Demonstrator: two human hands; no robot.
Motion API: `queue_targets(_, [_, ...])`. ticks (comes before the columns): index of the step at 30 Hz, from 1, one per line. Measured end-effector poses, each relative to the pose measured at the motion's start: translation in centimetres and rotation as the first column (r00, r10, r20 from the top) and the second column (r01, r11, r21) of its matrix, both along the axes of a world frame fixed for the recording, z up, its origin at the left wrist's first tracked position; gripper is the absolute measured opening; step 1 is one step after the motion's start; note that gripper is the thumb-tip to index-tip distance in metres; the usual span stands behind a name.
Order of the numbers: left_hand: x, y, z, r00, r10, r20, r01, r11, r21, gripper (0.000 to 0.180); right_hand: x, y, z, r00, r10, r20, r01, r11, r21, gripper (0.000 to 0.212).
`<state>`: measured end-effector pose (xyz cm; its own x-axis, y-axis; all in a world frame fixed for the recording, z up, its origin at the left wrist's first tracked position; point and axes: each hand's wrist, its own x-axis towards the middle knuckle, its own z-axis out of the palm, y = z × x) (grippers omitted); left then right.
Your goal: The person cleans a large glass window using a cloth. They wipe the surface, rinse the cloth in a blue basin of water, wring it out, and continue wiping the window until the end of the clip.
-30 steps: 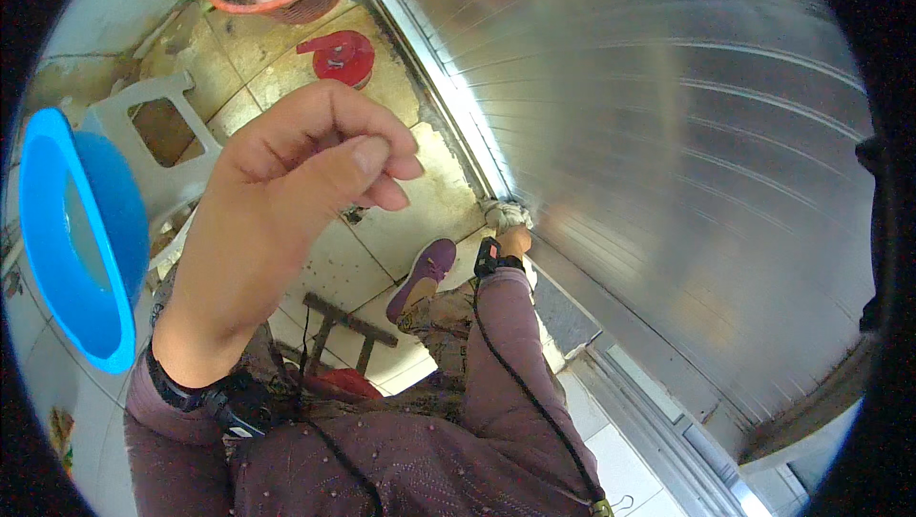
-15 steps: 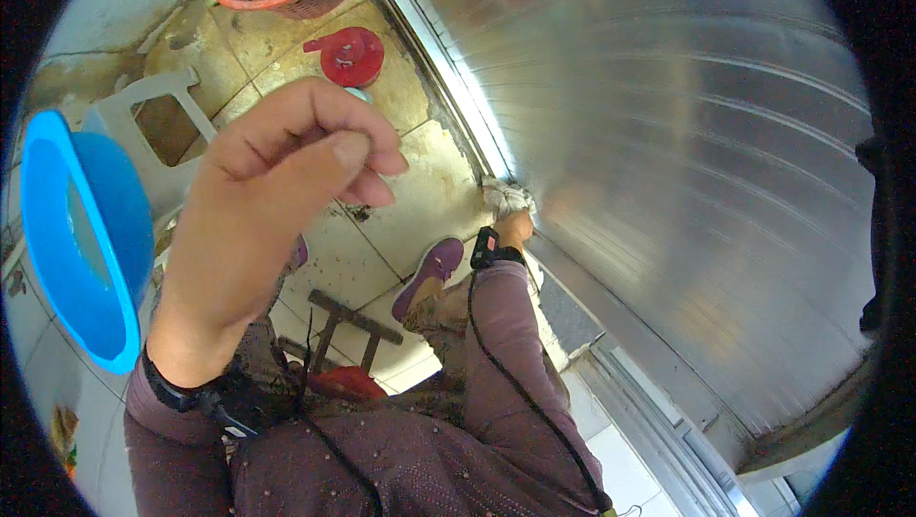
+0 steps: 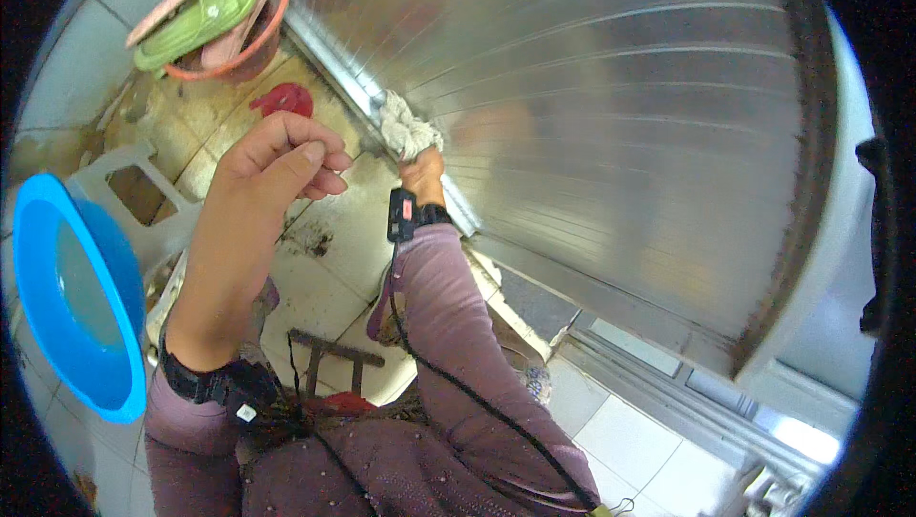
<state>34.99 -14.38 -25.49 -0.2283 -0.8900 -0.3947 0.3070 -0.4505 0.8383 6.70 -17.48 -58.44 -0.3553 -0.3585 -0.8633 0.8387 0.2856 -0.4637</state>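
My right hand (image 3: 423, 174) is stretched out and closed on a crumpled off-white rag (image 3: 405, 126). The rag lies against the metal strip (image 3: 353, 83) along the bottom of a large shiny ribbed panel (image 3: 611, 135). My left hand (image 3: 272, 178) hangs in the air in front of me, loosely curled, thumb resting by the fingertips, and nothing shows in it. Beyond its fingers, partly covered by them, a small red object (image 3: 283, 99) lies on the floor. Both wrists wear dark straps, and a small black device sits on the right one.
To the left, a blue basin (image 3: 129, 326) holding water leans near a pale plastic stool (image 3: 176, 217). An orange basket (image 3: 277, 26) with green and pink slippers stands at the far left. A low stool frame (image 3: 336, 350) is beneath me. The tiled floor (image 3: 329, 264) is dirty.
My right hand has slid the rag farther along the bottom strip, away from me and toward the basket. The left hand stays raised and curled. The view has shifted.
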Motion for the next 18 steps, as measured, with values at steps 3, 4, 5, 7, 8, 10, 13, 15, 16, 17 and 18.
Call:
queue_targets(3, [0.2,-0.1,-0.5,0.999,0.035,-0.015,-0.035,0.999,-0.011,0.016,1.5,0.5,9.7,0.998,0.012,-0.063,-0.026,0.976,-0.218,0.017])
queue_targets(4, [0.3,-0.1,-0.6,0.999,0.033,-0.034,-0.035,0.998,-0.054,0.016,1.3,1.1,13.5,0.995,0.056,-0.083,-0.072,0.977,-0.203,0.016])
queue_targets(5, [0.3,0.0,-0.6,0.998,0.04,-0.041,-0.043,0.997,-0.07,0.016,1.3,1.8,17.4,0.97,0.123,-0.209,-0.175,0.951,-0.253,0.013])
queue_targets(7, [0.5,0.2,-0.6,0.997,0.039,-0.069,-0.047,0.992,-0.121,0.016,0.8,3.2,25.1,0.935,0.113,-0.337,-0.236,0.906,-0.352,0.014])
queue_targets(8, [0.5,0.2,-0.5,0.998,0.041,-0.049,-0.045,0.994,-0.095,0.016,0.3,3.5,28.9,0.931,0.076,-0.356,-0.236,0.87,-0.432,0.016])
queue_targets(10, [0.5,0.4,-0.3,0.998,0.034,-0.055,-0.039,0.995,-0.09,0.016,-0.7,4.9,36.1,0.907,-0.052,-0.418,-0.173,0.86,-0.48,0.021])
queue_targets(13, [0.8,0.8,-0.3,0.994,0.031,-0.103,-0.045,0.99,-0.135,0.016,-3.0,6.3,43.6,0.858,-0.135,-0.496,-0.3,0.653,-0.695,0.021])
queue_targets(15, [0.9,0.9,-0.4,0.992,0.025,-0.12,-0.042,0.989,-0.144,0.016,-4.4,7.1,44.2,0.84,-0.196,-0.507,-0.236,0.708,-0.666,0.022])
queue_targets(16, [1.0,0.9,-0.4,0.993,0.025,-0.115,-0.044,0.986,-0.16,0.017,-5.0,7.6,43.2,0.812,-0.171,-0.557,-0.277,0.728,-0.627,0.023])
queue_targets(17, [1.0,0.8,-0.4,0.994,0.025,-0.11,-0.044,0.985,-0.167,0.017,-5.1,8.1,41.1,0.792,-0.139,-0.595,-0.305,0.755,-0.581,0.023])
queue_targets(18, [1.0,0.8,-0.5,0.993,0.019,-0.114,-0.04,0.982,-0.183,0.017,-5.1,8.7,38.4,0.768,-0.153,-0.621,-0.247,0.825,-0.509,0.025])
